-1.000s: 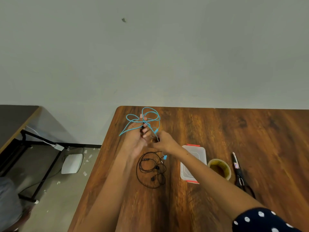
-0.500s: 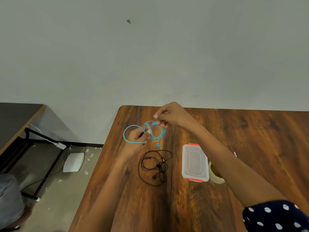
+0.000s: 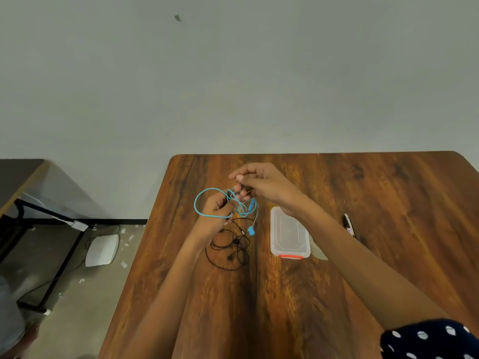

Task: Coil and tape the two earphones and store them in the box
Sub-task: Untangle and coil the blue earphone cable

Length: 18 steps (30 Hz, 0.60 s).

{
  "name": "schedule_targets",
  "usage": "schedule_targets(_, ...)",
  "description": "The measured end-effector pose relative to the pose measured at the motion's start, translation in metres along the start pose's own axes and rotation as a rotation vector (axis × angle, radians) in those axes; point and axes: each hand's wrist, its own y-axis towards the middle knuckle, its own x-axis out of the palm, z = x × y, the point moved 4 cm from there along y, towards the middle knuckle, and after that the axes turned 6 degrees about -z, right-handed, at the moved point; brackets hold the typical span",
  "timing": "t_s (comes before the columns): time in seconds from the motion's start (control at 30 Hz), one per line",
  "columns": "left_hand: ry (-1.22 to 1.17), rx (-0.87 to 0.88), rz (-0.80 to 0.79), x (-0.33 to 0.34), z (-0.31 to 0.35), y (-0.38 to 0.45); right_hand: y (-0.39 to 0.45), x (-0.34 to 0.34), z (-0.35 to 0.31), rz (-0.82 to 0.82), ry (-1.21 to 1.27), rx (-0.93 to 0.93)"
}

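My left hand (image 3: 216,212) grips a bundle of blue earphone cable (image 3: 198,203), with one loop sticking out to its left. Just above and to the right, my right hand (image 3: 261,183) pinches the same cable. A blue earbud (image 3: 251,230) dangles below both hands. The black earphone (image 3: 229,251) lies in a loose tangle on the wooden table (image 3: 363,193), right under my left wrist. A clear plastic box (image 3: 289,233) with a lid and red clips sits to the right of the black cable, partly under my right forearm.
A tape roll (image 3: 317,251) is mostly hidden behind my right forearm. Scissors (image 3: 348,225) lie further right. The table's left edge drops to a floor with a white device (image 3: 102,250) and a black desk frame (image 3: 64,244).
My right hand rose from low beside the left hand to above it, drawing the blue cable along. The camera view shifted, and my right forearm now covers the tape roll.
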Motion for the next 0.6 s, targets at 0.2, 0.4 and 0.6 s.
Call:
schedule_targets(0.2,0.260,0.026,-0.061,0.029,-0.012,-0.026,-0.053,-0.008,0.025,-0.011,-0.020,0.051)
schedule_targets(0.4,0.487,0.015,-0.194,0.066,-0.033,-0.061,-0.103,-0.018,0.087,-0.034,-0.138,0.180)
schedule_targets(0.6,0.771,-0.210,-0.349,0.083,-0.048,-0.076,-0.138,-0.029,0.141,-0.013,-0.380,0.253)
